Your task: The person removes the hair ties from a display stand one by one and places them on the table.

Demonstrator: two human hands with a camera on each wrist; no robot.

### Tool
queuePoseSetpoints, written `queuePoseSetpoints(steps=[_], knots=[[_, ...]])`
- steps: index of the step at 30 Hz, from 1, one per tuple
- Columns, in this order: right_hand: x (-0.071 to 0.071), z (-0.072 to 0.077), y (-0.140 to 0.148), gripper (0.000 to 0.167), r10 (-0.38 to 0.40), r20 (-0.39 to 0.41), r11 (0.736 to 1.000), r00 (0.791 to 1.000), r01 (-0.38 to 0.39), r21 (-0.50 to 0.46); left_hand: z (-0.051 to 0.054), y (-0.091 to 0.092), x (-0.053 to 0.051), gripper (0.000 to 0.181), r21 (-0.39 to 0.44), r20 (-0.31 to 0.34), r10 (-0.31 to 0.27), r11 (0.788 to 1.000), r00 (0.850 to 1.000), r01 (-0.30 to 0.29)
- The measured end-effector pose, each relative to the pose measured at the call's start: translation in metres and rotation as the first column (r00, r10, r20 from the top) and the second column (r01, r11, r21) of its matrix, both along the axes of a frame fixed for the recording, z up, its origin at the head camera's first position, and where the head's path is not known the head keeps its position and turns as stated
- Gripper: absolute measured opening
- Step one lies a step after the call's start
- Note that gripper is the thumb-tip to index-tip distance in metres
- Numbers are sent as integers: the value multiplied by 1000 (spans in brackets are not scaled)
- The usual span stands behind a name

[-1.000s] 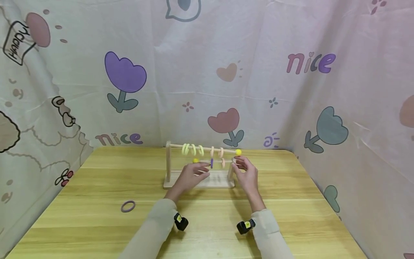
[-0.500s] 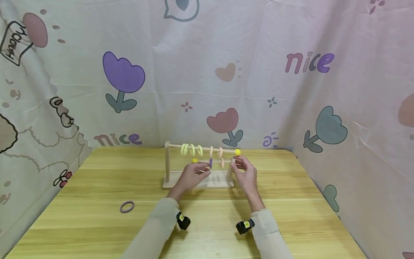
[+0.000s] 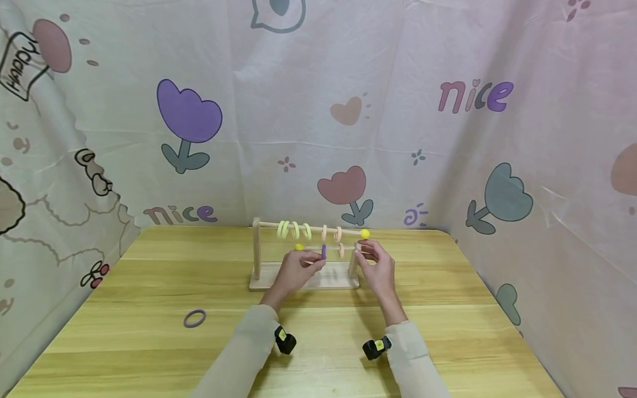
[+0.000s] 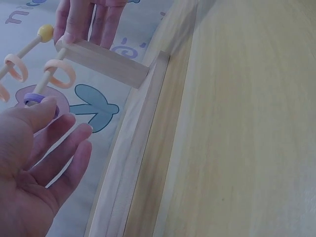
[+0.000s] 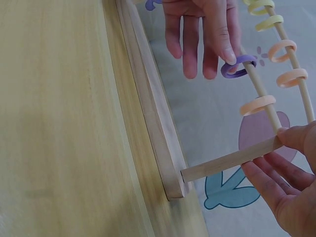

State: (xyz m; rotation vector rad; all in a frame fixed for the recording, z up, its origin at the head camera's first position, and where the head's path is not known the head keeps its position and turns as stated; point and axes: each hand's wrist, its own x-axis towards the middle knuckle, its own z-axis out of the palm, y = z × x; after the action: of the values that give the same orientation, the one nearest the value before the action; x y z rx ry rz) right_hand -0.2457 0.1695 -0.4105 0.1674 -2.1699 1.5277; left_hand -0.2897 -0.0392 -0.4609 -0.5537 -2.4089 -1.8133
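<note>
Pale cloth backdrop with cartoon tulips around a yellowish wood-grain tabletop.

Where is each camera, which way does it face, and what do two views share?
Head: on the person's head, facing forward and down at the wooden rack on the table; left hand, right hand and both sleeves show.
Left wrist: on that wrist, facing the pinched purple ring; left hand near, right hand beyond.
Right wrist: on that wrist, facing the short post; right hand near, left hand beyond.
Shared: both wrist views show both hands, the purple ring and the short post.
</note>
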Motion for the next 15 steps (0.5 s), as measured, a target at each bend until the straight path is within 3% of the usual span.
queuePoseSetpoints(steps=[4, 11, 15], knots=[[0, 0, 0, 27, 0, 6, 1000, 1000, 0, -2, -1, 1, -1, 16, 33, 22, -2, 999, 1000, 1], [-27, -35, 12, 27, -13, -19, 1000, 1000, 13, -18, -1, 2, -2, 23, 51, 65, 18, 998, 998, -21], [-27, -35, 12, 26, -17, -22, 1000, 1000, 16, -15, 0, 2, 0, 23, 60, 60, 26, 998, 998, -29]])
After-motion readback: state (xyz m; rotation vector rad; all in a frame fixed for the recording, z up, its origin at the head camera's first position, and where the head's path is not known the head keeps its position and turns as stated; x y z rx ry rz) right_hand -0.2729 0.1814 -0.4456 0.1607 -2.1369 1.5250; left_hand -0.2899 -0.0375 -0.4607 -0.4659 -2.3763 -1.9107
